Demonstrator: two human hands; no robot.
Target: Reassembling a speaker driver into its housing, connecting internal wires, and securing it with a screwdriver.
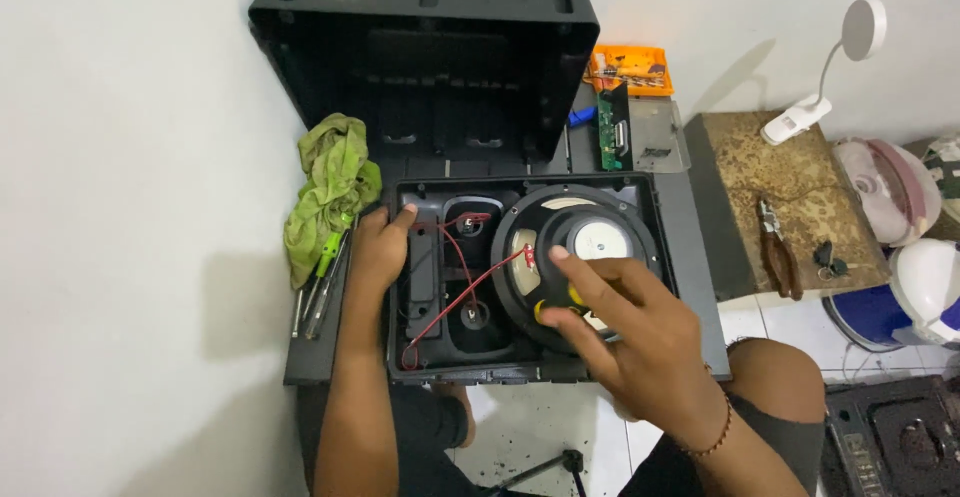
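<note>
Even, bright indoor light, soft shadows, slight wide-angle edge distortion.

A plain white wall (120, 157) filled the left side and top. White floor tiles (530, 427) lay below, speckled with dark crumbs. To the right stood a worn brown table (800, 172) holding a white clip lamp (835, 67) and pliers (778, 252).

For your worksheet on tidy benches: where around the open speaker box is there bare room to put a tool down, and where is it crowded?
Free: the white floor left of the green rag, and the brown mat between the lamp and pliers. Crowded: inside the speaker box, with both hands, red wires and driver.
</note>
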